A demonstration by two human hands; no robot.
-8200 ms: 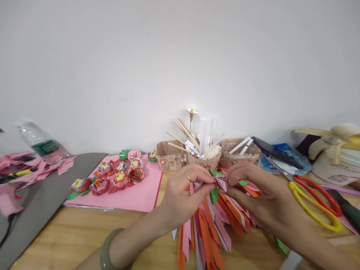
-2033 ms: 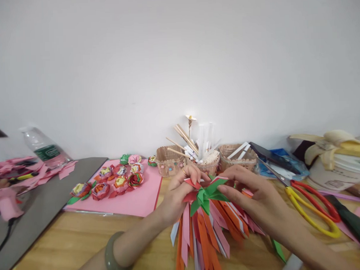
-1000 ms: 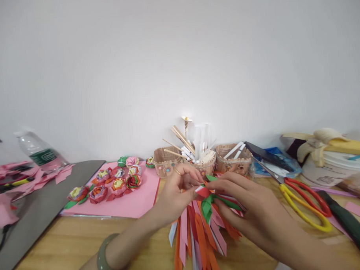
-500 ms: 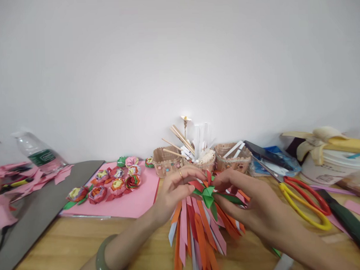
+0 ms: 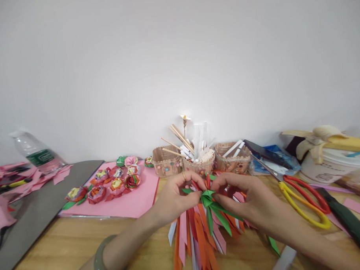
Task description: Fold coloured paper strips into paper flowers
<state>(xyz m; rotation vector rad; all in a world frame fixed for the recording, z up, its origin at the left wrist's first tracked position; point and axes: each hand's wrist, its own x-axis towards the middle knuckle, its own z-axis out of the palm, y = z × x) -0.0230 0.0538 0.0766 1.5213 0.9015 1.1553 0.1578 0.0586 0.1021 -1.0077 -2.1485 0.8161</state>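
Between my two hands is a folded paper flower (image 5: 208, 198), with green strips fanning downward and red tips at its top. My left hand (image 5: 182, 196) pinches its left side with thumb and fingers. From the other side, my right hand (image 5: 243, 192) grips it, fingertips closed on the paper. Below and behind the flower, many orange, pink, red and white paper strips (image 5: 198, 240) lie fanned on the wooden table (image 5: 136, 246). Finished-looking paper flowers (image 5: 117, 186) rest on a pink sheet (image 5: 135, 207) to the left.
Decorated baskets (image 5: 166, 161) with sticks and white rolls stand against the wall. Red and yellow scissors (image 5: 306, 201) lie at right near a dark green tool (image 5: 345, 220). A banana peel (image 5: 324, 139) tops a white tub (image 5: 322, 165). A plastic bottle (image 5: 39, 153) leans at left.
Both hands have drawn closer together on the flower. Its green strips now spread further downward, and a green piece at lower right shows more.
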